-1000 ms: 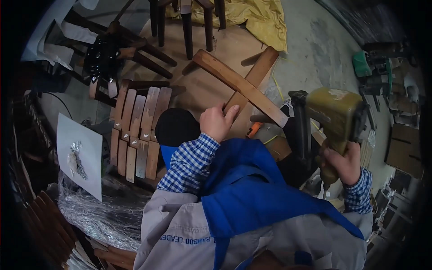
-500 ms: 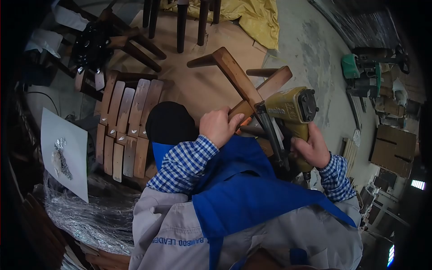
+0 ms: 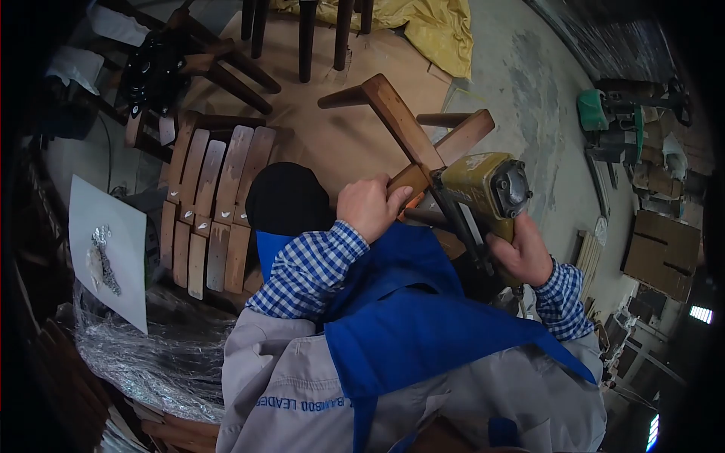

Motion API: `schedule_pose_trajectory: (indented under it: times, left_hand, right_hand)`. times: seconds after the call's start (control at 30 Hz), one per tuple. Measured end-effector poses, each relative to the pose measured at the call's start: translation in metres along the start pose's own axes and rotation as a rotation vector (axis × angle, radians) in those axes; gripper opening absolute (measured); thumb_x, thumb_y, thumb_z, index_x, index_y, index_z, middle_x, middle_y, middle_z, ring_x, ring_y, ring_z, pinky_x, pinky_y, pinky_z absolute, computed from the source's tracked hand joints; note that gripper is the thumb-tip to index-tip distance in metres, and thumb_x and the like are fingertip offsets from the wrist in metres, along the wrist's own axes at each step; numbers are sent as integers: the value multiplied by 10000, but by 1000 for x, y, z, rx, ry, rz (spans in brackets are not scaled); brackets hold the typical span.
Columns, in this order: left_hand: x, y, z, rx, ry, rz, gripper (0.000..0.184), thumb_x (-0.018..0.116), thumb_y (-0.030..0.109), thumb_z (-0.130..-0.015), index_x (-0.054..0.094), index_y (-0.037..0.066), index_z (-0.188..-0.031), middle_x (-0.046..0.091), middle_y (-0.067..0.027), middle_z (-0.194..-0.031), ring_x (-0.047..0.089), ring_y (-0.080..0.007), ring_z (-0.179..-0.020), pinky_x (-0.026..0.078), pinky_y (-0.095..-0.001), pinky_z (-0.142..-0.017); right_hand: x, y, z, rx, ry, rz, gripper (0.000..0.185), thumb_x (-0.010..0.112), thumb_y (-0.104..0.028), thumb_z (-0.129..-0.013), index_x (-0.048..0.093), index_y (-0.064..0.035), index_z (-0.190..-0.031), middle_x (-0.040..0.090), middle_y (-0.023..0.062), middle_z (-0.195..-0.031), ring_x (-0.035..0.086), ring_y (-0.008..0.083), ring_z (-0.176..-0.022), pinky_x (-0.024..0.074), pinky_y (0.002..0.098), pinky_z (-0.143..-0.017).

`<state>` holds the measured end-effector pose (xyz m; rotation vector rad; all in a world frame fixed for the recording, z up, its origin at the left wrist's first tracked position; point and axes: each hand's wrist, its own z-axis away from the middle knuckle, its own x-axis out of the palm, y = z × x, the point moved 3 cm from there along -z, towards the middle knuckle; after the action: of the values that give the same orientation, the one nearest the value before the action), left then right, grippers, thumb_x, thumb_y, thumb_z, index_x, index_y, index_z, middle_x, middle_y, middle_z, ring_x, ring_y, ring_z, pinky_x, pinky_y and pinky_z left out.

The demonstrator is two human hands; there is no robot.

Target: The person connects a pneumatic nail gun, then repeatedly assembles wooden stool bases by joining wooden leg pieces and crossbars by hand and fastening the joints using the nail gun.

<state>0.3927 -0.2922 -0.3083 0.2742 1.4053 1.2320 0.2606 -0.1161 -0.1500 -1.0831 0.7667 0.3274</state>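
A crossed wooden frame with legs (image 3: 400,121) lies tilted in front of my body. My left hand (image 3: 368,208) is closed round the near end of one of its bars. In my right hand (image 3: 525,253) is the grip of a yellow-brown nail gun (image 3: 472,181), with my fingers wrapped round it. The gun's nose and black magazine are at the crossing of the two bars; whether the nose touches the wood is hard to tell. A blue apron (image 3: 445,332) covers my lap.
Curved wooden slats (image 3: 219,181) lie in rows at the left. Near them is a white sheet (image 3: 109,257) with small metal pieces, above clear plastic wrap (image 3: 158,355). Dark chair legs (image 3: 306,45) stand at the top by a yellow cover (image 3: 445,34). Cardboard (image 3: 661,253) is at the right.
The nail gun has come from the right side, in my right hand, to the crossing of the bars. The wooden frame has turned and tilted; my left hand still holds it.
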Motion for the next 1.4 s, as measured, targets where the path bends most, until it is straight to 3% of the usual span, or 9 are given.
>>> schedule_pose_trajectory:
  times: [0.17,0.3,0.37,0.5,0.57,0.97,1.2,1.27,1.4]
  left_hand:
    - [0,0,-1,12,-16,-18,486,621,484,-897,698,4,-913,659,-185,-682,659,-361,-676,520,-468,-644]
    - [-1,1,1,36,3,-9,470,612,462,-906,659,7,-799,658,-216,-697,661,-387,-688,526,-484,-664]
    - [-1,2,0,35,-16,7,471,616,461,-904,654,4,-793,657,-220,-697,658,-394,-688,523,-489,-662]
    - [0,0,0,38,-7,7,475,615,462,-905,655,2,-797,657,-220,-699,657,-395,-686,523,-489,-661]
    - [-1,1,1,32,-27,10,475,613,462,-909,658,0,-805,658,-222,-703,657,-395,-687,523,-489,-665]
    - [3,0,-1,32,-37,-17,495,617,497,-900,696,8,-891,658,-183,-671,667,-356,-680,529,-464,-649]
    - [3,-1,-3,22,-38,-18,484,622,483,-900,699,6,-908,657,-180,-667,664,-356,-671,528,-464,-648]
    - [2,0,-2,18,-26,23,467,624,453,-904,669,1,-800,662,-203,-687,663,-374,-673,531,-472,-662]
    - [2,0,-3,29,1,8,463,628,453,-902,671,3,-801,664,-197,-682,666,-364,-665,534,-466,-653]
  right_hand:
    - [0,6,-1,281,-61,-128,453,575,-35,-802,489,8,-1244,629,162,-996,619,264,-903,487,360,-848]
    - [0,10,0,253,-66,-147,449,573,-36,-798,493,9,-1238,630,155,-982,618,263,-891,490,357,-840]
    - [2,13,1,214,-89,-169,495,556,-12,-873,406,-12,-1345,601,79,-923,590,122,-665,492,277,-579]
    - [2,14,-2,104,-78,-106,460,559,-23,-877,431,-13,-1319,603,79,-923,585,113,-650,489,267,-578]
    - [1,14,-2,268,-137,-150,426,557,-37,-884,448,-3,-1294,605,72,-892,581,110,-637,488,263,-580]
    - [-6,16,-2,337,-47,-216,342,558,-43,-891,426,4,-1203,608,69,-817,601,126,-616,495,271,-556]
    - [-6,19,-4,350,-47,-237,390,558,-44,-889,445,8,-1259,611,59,-836,592,118,-613,490,268,-557]
    - [-6,23,-4,288,-38,-192,426,551,-46,-894,445,3,-1303,612,54,-844,589,117,-615,489,261,-559]
    - [-8,21,-1,351,-80,-252,444,543,-50,-898,438,-4,-1327,610,52,-848,587,115,-613,489,257,-559]
